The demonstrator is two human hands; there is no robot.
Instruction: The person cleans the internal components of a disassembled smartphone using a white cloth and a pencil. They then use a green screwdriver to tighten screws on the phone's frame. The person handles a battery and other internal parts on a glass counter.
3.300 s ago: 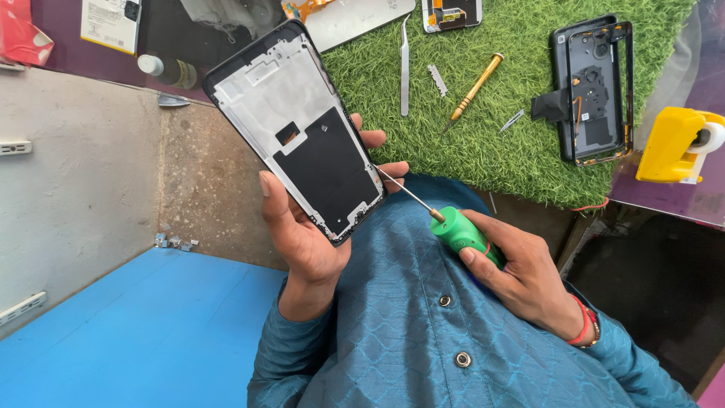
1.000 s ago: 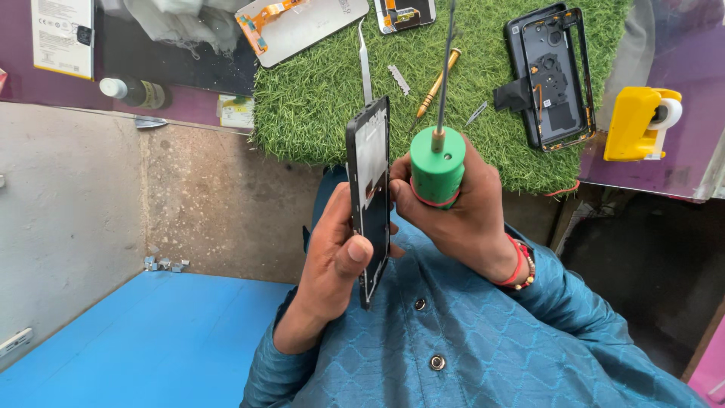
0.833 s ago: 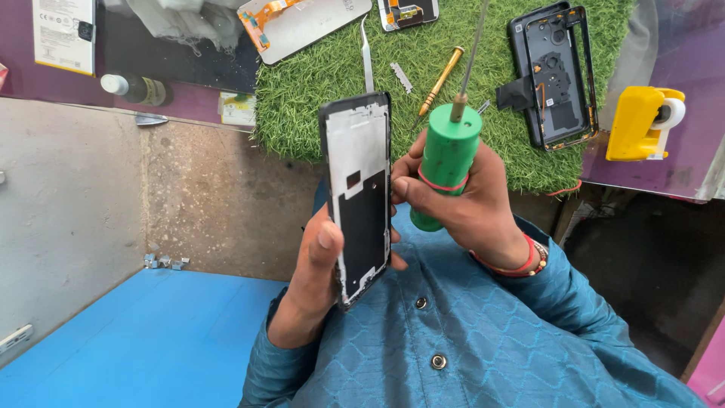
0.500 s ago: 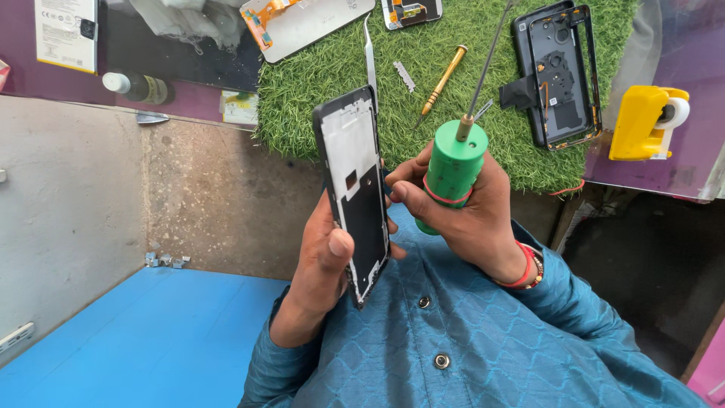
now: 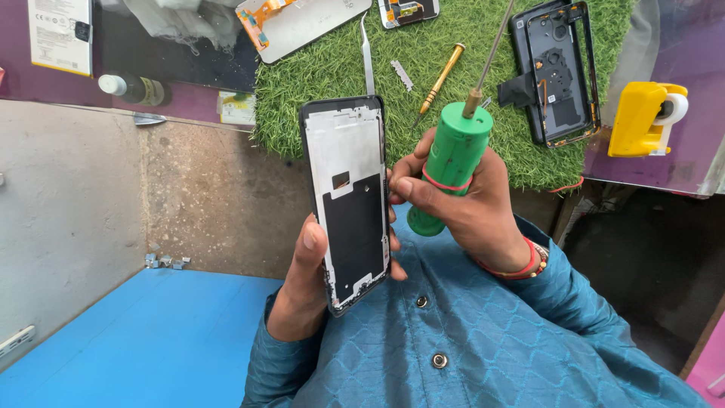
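Blue flooring and a bare concrete wall fill the space below the tabletop, seen past the person's teal buttoned shirt.

Nearest, the left hand is wrapped round one phone frame from behind, thumb on its left edge, fingertips showing at its right edge. Half a second ago the frame was tilted more edge-on; now its open white and black inner face is turned squarely toward the camera. Just beside it, the right hand is closed round one green-handled screwdriver, its thin metal shaft pointing up and away, thumb close to the frame's right edge. The handle has leaned further than before.

Beyond, one green turf mat lies on the tabletop. On it are one pair of tweezers, one small yellow-handled screwdriver, one small metal strip and one black phone back shell. At the far edge lie two more phone parts, a display panel and a smaller board. Right of the mat stands one yellow tape dispenser; far left, one small bottle.
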